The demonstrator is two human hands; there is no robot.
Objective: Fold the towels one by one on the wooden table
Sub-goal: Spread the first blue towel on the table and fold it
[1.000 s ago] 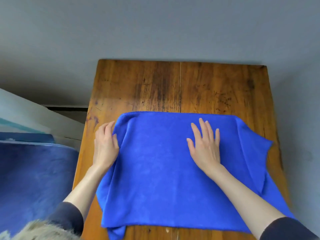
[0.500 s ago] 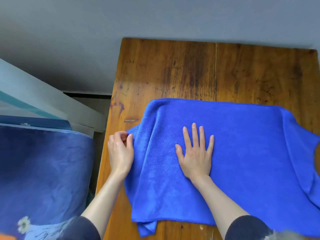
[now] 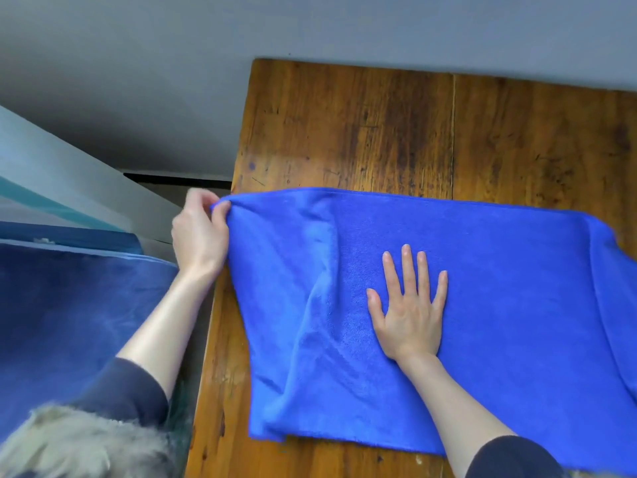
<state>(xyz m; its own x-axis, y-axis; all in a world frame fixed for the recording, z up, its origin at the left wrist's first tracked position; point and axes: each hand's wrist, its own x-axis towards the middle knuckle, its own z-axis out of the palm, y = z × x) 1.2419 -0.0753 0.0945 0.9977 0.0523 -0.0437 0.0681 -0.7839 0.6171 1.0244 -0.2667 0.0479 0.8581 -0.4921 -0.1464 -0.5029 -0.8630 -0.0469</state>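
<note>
Grey wall [image 3: 310, 25] behind, wooden table [image 3: 362, 132] below, one blue towel [image 3: 517, 288] spread across it.

From 9 o'clock: dark blue fabric [image 3: 62, 322] and pale panel [image 3: 51, 174] off the table's left edge, fuzzy grey trim [image 3: 69, 446] at 7 o'clock. One left hand [image 3: 200, 232], sleeve pushed up, pinching the towel's far-left corner just past the table's edge, cloth lifted and creased toward 6 o'clock. One right hand [image 3: 410, 305] at centre, fingers spread, pressed flat on the towel. Towel running out of view at 3 o'clock.
</note>
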